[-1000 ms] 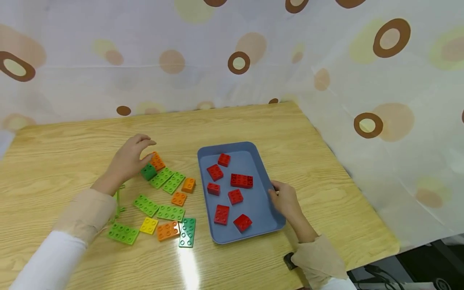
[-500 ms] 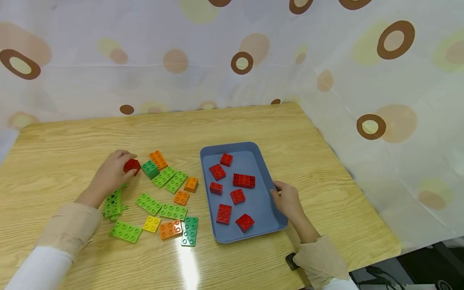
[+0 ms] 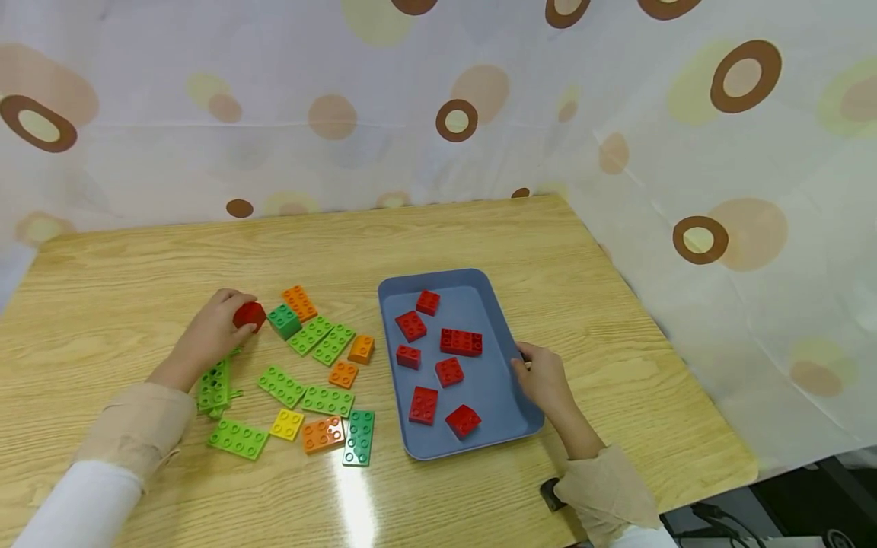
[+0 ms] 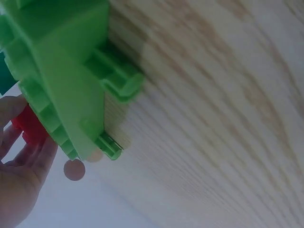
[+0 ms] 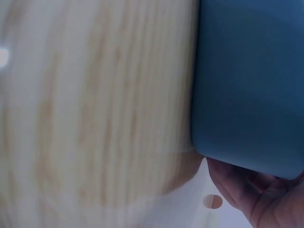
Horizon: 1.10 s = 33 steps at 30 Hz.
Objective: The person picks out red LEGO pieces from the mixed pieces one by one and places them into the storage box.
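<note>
My left hand (image 3: 208, 335) holds a red brick (image 3: 250, 317) between thumb and fingers, at the left of the table. In the left wrist view the red brick (image 4: 31, 124) shows between the fingers, beyond a light green piece with side pegs (image 4: 71, 85). A dark green brick (image 3: 284, 321) lies just right of the held one. My right hand (image 3: 544, 380) grips the right rim of a blue-grey tray (image 3: 496, 388), thumb over the edge. Several red bricks, among them a long one (image 3: 461, 342), lie spread in the tray. From the right wrist view, only the tray's outer wall (image 5: 247, 85) shows.
Between left hand and tray lie light green bricks (image 3: 282, 387), orange bricks (image 3: 323, 434), a yellow brick (image 3: 286, 424) and a long dark green brick (image 3: 358, 438). A patterned cloth (image 3: 384, 160) hangs behind the wooden table (image 3: 329, 251).
My left hand has moved left and toward me from above the dark green and orange bricks, and now holds the red brick. My right hand stays on the tray.
</note>
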Motion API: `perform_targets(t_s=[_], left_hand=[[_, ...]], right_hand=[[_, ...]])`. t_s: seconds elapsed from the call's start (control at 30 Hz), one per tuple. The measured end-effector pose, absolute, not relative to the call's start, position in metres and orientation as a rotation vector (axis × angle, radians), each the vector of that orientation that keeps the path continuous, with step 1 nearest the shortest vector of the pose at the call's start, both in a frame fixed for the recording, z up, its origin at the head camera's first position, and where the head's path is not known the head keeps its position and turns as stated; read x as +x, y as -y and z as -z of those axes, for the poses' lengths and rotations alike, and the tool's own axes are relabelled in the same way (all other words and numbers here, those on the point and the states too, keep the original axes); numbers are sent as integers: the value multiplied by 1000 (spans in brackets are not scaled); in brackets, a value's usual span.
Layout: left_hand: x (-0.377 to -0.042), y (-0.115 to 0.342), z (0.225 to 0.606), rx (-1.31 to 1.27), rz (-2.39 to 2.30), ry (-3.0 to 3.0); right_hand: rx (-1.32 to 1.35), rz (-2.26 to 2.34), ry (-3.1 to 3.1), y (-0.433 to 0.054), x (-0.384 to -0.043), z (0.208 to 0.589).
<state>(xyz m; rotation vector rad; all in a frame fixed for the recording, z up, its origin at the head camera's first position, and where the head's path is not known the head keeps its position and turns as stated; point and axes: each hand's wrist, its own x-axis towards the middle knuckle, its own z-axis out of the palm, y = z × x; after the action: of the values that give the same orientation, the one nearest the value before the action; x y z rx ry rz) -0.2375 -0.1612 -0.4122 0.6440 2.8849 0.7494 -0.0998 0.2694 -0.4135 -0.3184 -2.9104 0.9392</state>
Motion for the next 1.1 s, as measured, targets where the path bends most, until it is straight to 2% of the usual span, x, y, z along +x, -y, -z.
perform_targets(t_s=[0.43,0.73,1.1], left_hand=[[-237,159,404,591,-822,-2849],[-240,151,383,685,-911,-2947],[-244,100,359,921,-970,-2903]], right_hand=[[-306,-931,2898,-269,-100,413],[-271,-907,2888,-269,-102,411],[-314,-931,2921,-270,-101,412]])
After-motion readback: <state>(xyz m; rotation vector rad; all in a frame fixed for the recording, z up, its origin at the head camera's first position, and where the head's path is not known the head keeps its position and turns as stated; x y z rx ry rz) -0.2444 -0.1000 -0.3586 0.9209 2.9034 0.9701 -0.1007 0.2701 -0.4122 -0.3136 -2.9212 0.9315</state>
